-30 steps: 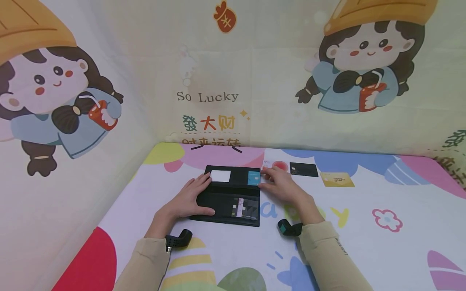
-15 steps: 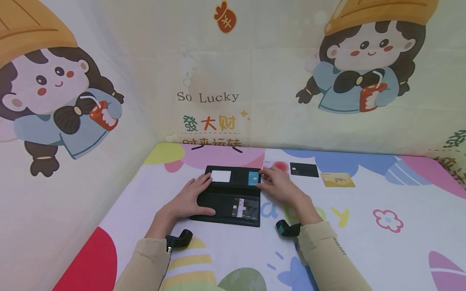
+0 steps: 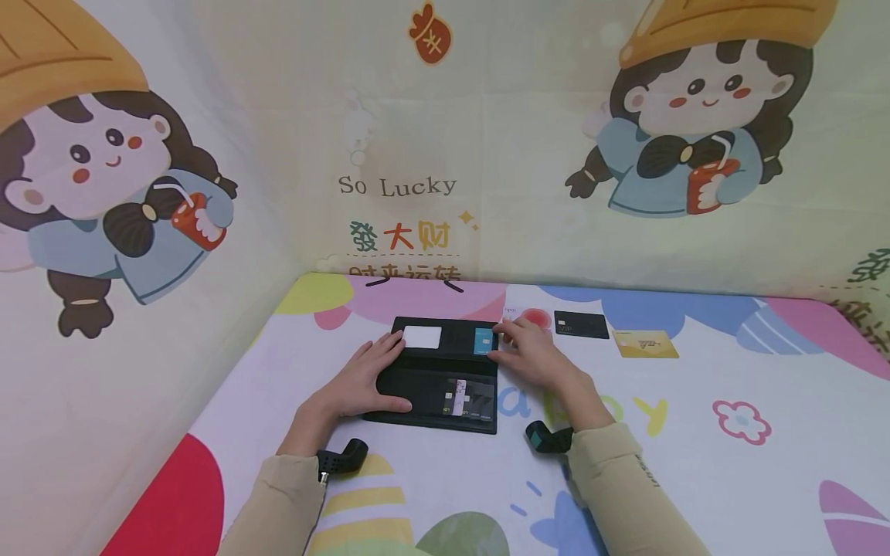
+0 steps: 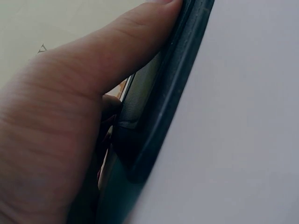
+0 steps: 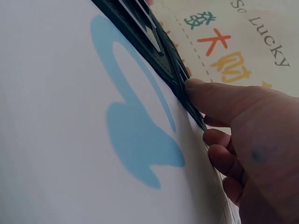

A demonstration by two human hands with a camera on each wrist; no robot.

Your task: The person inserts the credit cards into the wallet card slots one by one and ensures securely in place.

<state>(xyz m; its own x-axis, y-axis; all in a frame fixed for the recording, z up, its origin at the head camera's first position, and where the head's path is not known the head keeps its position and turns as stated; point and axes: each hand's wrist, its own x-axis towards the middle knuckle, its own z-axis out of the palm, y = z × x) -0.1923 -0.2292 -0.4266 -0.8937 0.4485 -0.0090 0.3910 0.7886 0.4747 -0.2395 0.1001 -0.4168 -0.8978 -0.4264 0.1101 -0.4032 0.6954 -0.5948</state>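
A black wallet [image 3: 417, 386] lies unfolded flat on the table. Across its near half rests my left hand [image 3: 358, 378], thumb stretched over the leather and fingertips by the white card [image 3: 422, 337] in the far half. A blue card [image 3: 484, 341] shows at the far half's right end, its left part hidden in the wallet. My right hand [image 3: 538, 351] pinches this card at its right edge, thumb at the near corner and fingers at the far one. In the right wrist view the thumb [image 5: 210, 95] is right at the wallet's edge, the other fingers curled.
Dark cards [image 3: 476, 400] sit behind a clear window in the near half. Right of the wallet are a white card with a red circle [image 3: 535, 316], partly behind my right hand, a black VIP card [image 3: 581, 324] and a gold card [image 3: 645, 344]. A patterned backdrop [image 3: 528, 232] stands behind.
My right hand has shifted slightly left with its fingertips at the blue card, and a little less of the card shows. The left hand stays in place on the wallet.
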